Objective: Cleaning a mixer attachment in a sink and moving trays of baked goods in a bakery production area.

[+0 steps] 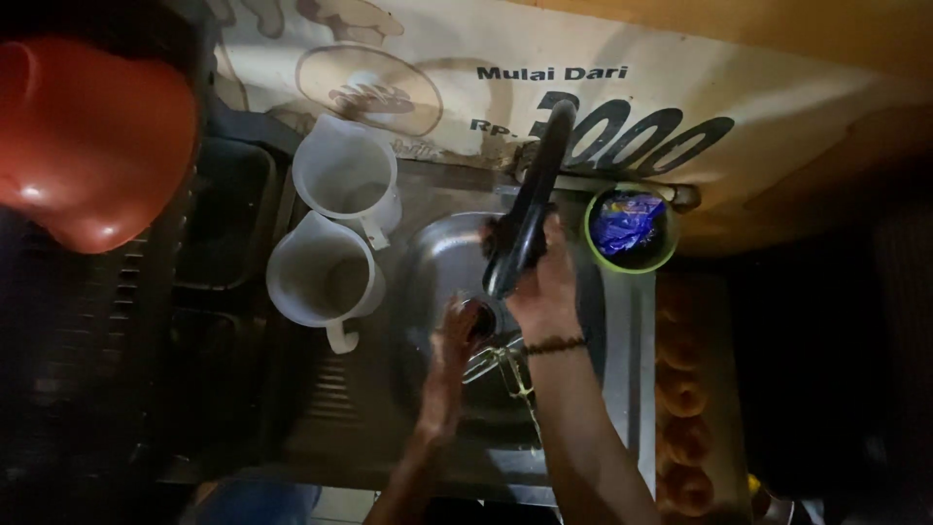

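Note:
My right hand (pixel 542 292), with a bead bracelet on its wrist, grips a long black utensil (pixel 530 194) seen edge-on. It holds the utensil tilted over the steel sink basin (pixel 437 255). My left hand (pixel 455 340) reaches down into the basin with its fingers at a dark round spot by the drain (pixel 478 317). The dim light hides whether that hand holds anything. A wire whisk (pixel 496 362) lies in the basin between my two forearms.
Two white plastic jugs (pixel 345 175) (pixel 321 274) stand on the drainboard at left. A green bowl (pixel 632 261) holding a blue packet sits right of the basin. Round fried pastries (pixel 682 394) line the right. An orange plastic bowl (pixel 92 146) looms top left above dark trays (pixel 225 209).

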